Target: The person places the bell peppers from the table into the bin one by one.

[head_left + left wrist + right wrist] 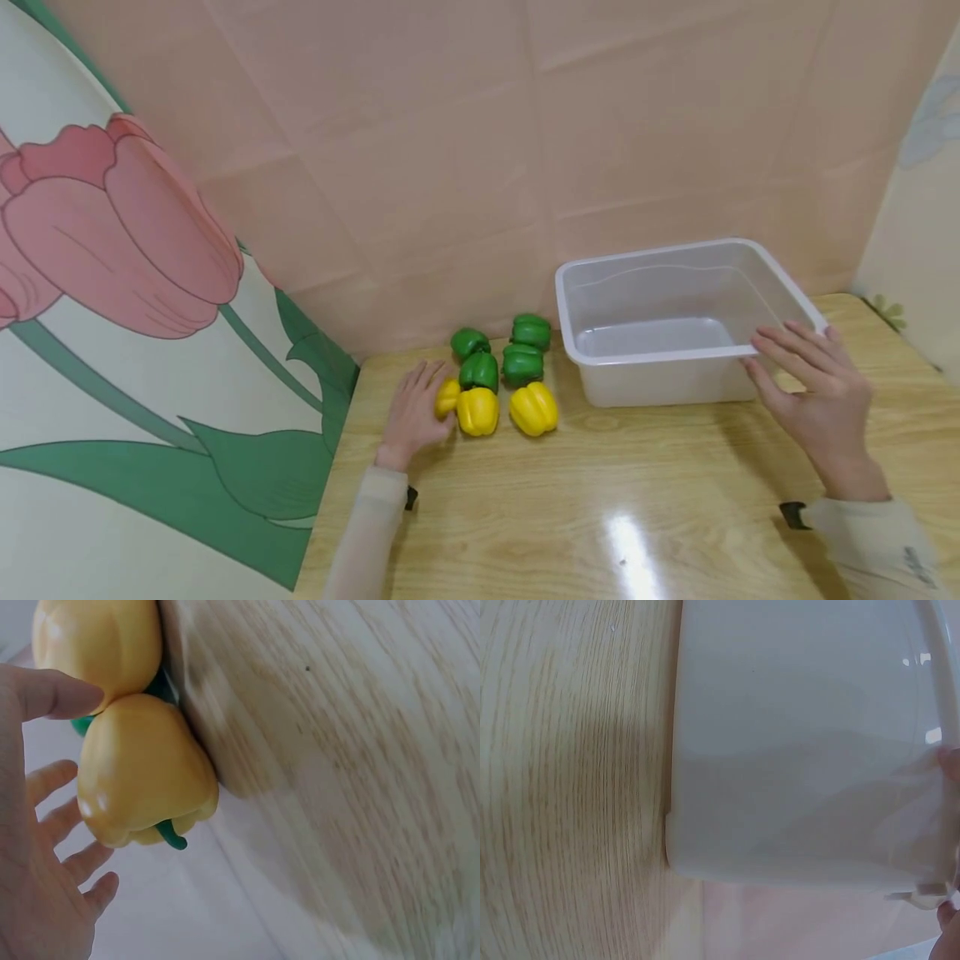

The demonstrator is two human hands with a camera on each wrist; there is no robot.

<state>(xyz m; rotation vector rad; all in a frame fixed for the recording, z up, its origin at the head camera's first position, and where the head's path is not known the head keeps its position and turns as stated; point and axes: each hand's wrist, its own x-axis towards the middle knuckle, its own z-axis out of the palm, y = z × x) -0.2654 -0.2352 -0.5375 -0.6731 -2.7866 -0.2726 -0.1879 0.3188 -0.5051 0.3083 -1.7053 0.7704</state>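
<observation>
In the head view, my left hand (420,408) is beside the leftmost yellow bell pepper (447,398). Its thumb lies near where this pepper (146,765) meets another yellow pepper (101,645); the other fingers are spread past its side, with a gap to it. Two more yellow peppers (477,412) (534,409) sit to the right. Behind them lie several green bell peppers (522,364). My right hand (817,387) rests at the front right corner of a white plastic bin (660,379), fingers extended over the rim and thumb at its front.
The bin's inside bottom (660,333) shows no contents. A wooden table (540,500) carries everything. Behind it hangs a pink cloth (420,167), and a wall with a painted tulip (150,233) stands at the left.
</observation>
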